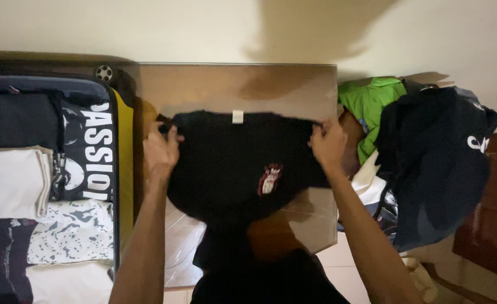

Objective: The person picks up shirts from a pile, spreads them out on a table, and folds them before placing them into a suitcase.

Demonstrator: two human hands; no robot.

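Two bare forearms, no sleeves, watch or rings visible. Left hand point(161, 151) at nine o'clock, right hand point(328, 143) at three. Dark black clothing on the torso at six o'clock.

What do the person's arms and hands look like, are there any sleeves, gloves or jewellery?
Both forearms are bare, with no sleeves reaching them. The left hand and right hand wear no gloves, and no watch, ring or bracelet shows in the dim light.
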